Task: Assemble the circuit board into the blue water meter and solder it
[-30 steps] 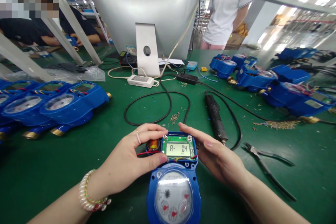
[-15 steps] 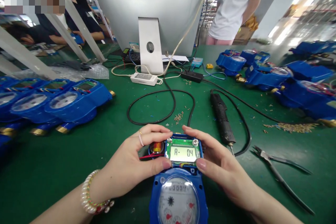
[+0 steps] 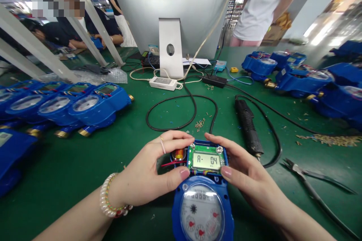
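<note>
Both hands frame a blue water meter that lies on the green table at the near edge, its round dial toward the person and its open electronics bay farther out. In that bay sits a green circuit board whose LCD reads "A- 04". The left hand, with a pearl bracelet at the wrist, pinches the board's left side: the thumb presses at the near left corner and the forefinger curls over the far left corner. The right hand mirrors it, thumb at the near right corner and forefinger across the far right corner, the other fingers loosely spread. Just left of the board, a copper coil and red wires show inside the housing. To the right lie a black electric screwdriver with its cord, and pliers near the table's edge. A row of blue meters lines the left side, and more blue meters crowd the far right. Loose screws are scattered beyond the hands, before a silver monitor stand.
</note>
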`<action>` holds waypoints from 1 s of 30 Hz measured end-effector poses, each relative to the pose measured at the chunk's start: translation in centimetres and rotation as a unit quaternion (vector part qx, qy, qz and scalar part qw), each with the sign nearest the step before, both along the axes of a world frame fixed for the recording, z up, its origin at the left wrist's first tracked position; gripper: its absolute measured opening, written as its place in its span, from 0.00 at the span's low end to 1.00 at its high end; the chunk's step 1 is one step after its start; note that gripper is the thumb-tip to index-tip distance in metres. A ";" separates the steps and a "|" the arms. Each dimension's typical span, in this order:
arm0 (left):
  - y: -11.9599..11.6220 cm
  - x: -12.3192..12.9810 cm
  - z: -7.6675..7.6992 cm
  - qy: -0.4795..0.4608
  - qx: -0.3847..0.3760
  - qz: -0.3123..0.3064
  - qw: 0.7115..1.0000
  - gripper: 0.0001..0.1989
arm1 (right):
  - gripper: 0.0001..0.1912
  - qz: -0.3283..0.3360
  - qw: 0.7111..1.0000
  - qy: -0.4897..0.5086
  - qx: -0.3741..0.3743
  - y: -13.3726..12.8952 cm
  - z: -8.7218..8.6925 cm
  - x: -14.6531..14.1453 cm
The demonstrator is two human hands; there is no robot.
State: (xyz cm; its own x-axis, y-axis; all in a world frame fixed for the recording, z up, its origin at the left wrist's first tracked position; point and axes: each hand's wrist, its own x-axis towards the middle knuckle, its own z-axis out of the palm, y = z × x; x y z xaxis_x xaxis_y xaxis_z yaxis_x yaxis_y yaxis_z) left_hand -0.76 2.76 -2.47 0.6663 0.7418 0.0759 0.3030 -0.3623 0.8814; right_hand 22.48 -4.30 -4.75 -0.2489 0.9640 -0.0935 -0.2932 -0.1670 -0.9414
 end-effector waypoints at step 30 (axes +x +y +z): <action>-1.4 1.4 1.1 0.153 0.190 0.056 0.968 0.26 | 0.23 -0.044 0.992 -0.114 0.043 0.2 -0.3 -0.2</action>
